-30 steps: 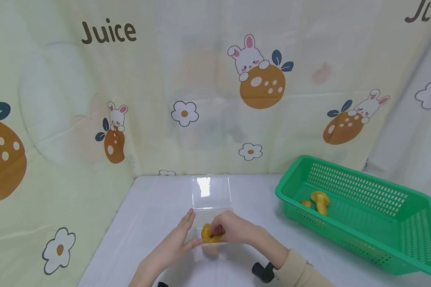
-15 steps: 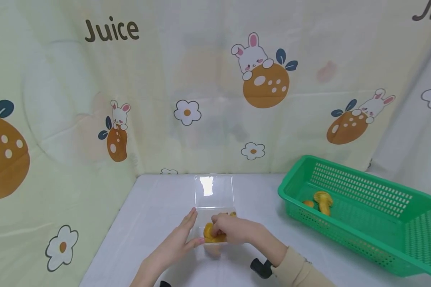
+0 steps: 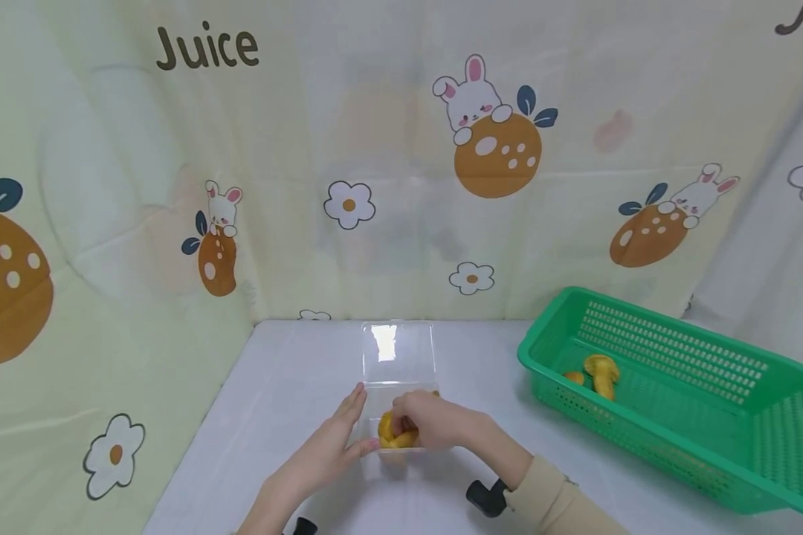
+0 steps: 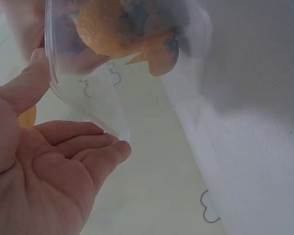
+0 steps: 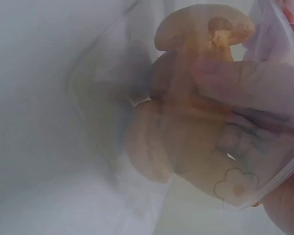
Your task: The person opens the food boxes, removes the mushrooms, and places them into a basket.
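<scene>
My right hand point(image 3: 431, 418) is inside the clear box point(image 3: 378, 400), and its curled fingers are clamped on a yellow mushroom point(image 3: 384, 427). The mushroom lies under these fingers and just to their left, near the box's front wall; its long axis I cannot tell, because my fingers cover a part. My left hand point(image 3: 331, 442) stays outside along the left wall, fingers straight, so the right is nearer. On the curtain point(image 3: 401, 245) I read "Juice"; on the box I see no label
</scene>
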`<act>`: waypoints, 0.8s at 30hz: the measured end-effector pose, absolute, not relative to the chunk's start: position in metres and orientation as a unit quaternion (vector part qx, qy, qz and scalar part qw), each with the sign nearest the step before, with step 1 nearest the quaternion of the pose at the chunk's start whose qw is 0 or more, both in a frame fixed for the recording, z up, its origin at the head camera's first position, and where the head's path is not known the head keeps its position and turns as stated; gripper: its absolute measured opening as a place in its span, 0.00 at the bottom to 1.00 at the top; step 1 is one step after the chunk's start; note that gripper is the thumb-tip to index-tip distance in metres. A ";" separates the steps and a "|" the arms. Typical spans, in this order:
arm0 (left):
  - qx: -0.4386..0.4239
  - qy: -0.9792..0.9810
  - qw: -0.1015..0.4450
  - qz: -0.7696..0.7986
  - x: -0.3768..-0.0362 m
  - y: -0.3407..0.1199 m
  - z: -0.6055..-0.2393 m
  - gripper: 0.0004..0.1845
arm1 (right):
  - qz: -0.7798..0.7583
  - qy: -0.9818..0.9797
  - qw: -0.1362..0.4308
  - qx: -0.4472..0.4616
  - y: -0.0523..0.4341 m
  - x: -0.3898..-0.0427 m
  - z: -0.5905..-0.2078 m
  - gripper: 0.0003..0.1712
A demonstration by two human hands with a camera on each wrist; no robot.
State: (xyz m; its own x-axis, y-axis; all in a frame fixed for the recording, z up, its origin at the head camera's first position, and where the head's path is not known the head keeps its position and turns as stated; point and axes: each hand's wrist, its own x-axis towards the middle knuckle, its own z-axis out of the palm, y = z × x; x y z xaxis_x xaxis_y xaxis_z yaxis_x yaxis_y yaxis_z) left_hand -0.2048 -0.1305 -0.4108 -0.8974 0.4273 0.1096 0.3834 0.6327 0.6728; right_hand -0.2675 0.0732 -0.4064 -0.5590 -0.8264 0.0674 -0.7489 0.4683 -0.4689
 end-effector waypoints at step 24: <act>0.239 0.899 0.012 0.367 -0.203 -0.130 -0.410 0.42 | -0.543 0.791 -0.072 -0.273 0.150 -0.282 -0.381 0.15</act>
